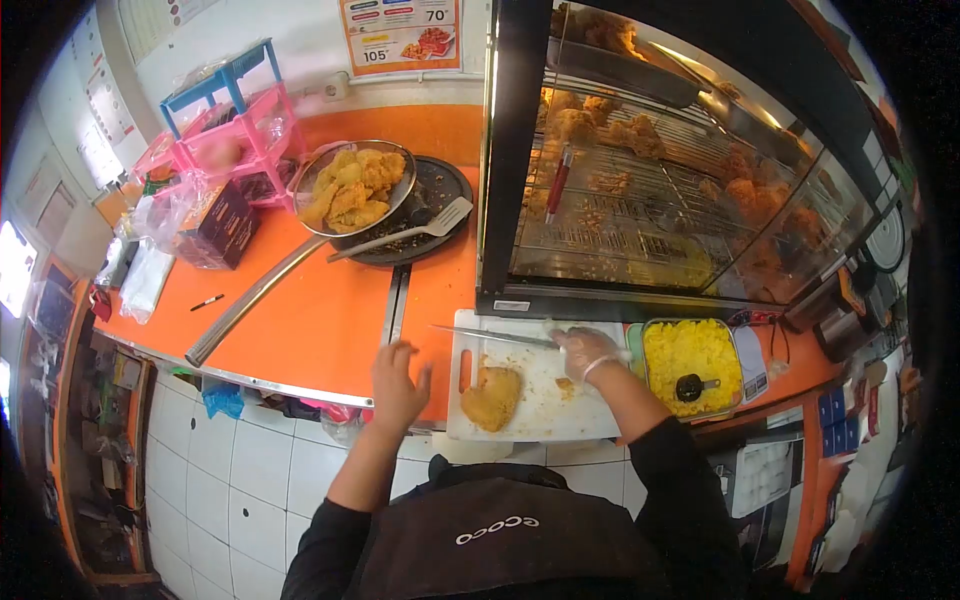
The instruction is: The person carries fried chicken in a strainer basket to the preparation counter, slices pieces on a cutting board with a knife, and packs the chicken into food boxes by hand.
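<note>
A breaded, fried piece of food (492, 399) lies on the left part of a white cutting board (540, 425). My right hand (588, 353), in a clear plastic glove, is closed on the handle of a knife (497, 336), whose blade points left across the top of the board. Bare and empty, my left hand (401, 386) hovers left of the board near the counter's front edge, its fingers apart. Crumbs and a small scrap are scattered on the board.
Behind the board stands a glass display case (640, 180) with fried pieces. A tray of yellow food (692, 360) sits right. At back left are a strainer of fried pieces (355, 188), its long handle reaching forward, a spatula (445, 219), a dark round pan (462, 190) and pink racks (262, 140).
</note>
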